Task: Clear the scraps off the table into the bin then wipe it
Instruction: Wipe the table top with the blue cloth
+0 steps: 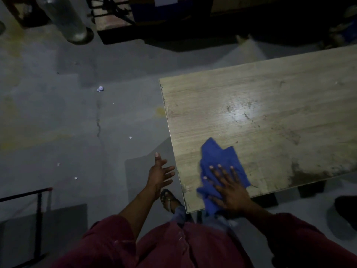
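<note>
Two hands share the work — the right hand point(230, 187) presses flat, fingers spread, on the blue cloth point(222, 167) near the table point(270, 97) corner, while the left hand point(160, 174) hovers open and empty beside the edge, likely for balance

- My right hand point(230, 187) lies flat on the cloth point(222, 161), at the table's point(270, 105) near left corner.
- My left hand point(160, 173) hangs just left of the table, above the floor point(58, 122).
- Paper scraps point(100, 88) lie on the floor, well left.
</note>
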Action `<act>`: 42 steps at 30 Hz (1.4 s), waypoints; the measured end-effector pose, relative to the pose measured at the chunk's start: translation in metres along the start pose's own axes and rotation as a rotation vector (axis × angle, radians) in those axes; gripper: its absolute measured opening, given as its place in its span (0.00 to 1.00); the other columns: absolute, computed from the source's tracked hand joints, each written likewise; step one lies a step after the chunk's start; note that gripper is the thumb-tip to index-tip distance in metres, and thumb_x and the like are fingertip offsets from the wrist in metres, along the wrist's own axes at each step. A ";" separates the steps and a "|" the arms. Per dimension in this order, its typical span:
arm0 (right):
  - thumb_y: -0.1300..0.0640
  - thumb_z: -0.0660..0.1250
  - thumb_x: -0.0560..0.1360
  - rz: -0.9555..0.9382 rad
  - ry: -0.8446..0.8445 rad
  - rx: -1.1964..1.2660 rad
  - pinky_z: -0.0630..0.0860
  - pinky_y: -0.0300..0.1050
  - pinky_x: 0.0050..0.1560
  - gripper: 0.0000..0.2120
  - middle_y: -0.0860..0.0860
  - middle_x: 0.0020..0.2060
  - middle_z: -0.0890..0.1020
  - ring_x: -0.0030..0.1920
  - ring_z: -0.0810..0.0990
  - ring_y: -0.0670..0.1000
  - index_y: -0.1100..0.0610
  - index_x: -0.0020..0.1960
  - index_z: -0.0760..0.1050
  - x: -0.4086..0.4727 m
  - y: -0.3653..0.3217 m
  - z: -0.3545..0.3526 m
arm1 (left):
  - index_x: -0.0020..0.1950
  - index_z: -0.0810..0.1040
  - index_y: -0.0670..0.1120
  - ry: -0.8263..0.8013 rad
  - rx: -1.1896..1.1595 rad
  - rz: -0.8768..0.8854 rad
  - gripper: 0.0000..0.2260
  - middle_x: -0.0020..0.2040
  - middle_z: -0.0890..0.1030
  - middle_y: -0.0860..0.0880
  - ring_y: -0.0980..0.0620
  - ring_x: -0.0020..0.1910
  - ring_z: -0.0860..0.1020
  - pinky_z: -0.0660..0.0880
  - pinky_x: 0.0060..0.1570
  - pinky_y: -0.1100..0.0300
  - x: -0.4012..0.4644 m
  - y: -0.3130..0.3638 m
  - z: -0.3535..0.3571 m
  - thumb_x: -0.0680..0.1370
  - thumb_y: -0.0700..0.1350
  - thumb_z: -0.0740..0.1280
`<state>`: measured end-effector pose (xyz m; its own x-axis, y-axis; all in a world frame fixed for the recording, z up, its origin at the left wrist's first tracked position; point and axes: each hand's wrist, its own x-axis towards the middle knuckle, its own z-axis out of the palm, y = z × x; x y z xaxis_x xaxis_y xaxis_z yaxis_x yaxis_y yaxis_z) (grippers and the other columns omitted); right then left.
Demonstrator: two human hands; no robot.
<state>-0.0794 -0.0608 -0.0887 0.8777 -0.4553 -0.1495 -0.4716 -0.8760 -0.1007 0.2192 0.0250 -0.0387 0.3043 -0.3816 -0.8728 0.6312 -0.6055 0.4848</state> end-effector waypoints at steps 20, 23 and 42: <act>0.36 0.55 0.81 -0.044 -0.090 0.038 0.54 0.72 0.77 0.35 0.52 0.83 0.51 0.83 0.51 0.60 0.47 0.83 0.50 0.067 -0.034 -0.002 | 0.74 0.70 0.50 0.005 -0.100 -0.148 0.45 0.58 0.84 0.40 0.40 0.57 0.82 0.75 0.63 0.43 -0.005 0.003 -0.003 0.72 0.80 0.45; 0.31 0.51 0.81 0.162 -0.141 0.055 0.57 0.73 0.74 0.34 0.52 0.83 0.53 0.83 0.50 0.59 0.46 0.83 0.54 0.049 0.022 -0.013 | 0.72 0.73 0.48 0.008 -0.099 -0.134 0.45 0.58 0.83 0.41 0.40 0.57 0.82 0.76 0.63 0.43 -0.006 0.009 0.008 0.72 0.79 0.47; 0.35 0.52 0.83 -0.321 -0.010 0.088 0.49 0.72 0.77 0.33 0.53 0.84 0.48 0.83 0.46 0.61 0.47 0.83 0.50 0.133 -0.012 -0.008 | 0.76 0.69 0.48 0.298 -0.462 -0.026 0.47 0.71 0.75 0.41 0.40 0.69 0.73 0.67 0.70 0.40 -0.005 0.056 0.033 0.71 0.80 0.46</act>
<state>0.0435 -0.1126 -0.0993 0.9820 -0.1564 -0.1062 -0.1772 -0.9572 -0.2286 0.2296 -0.0300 -0.0058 0.4313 -0.1155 -0.8948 0.8682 -0.2165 0.4465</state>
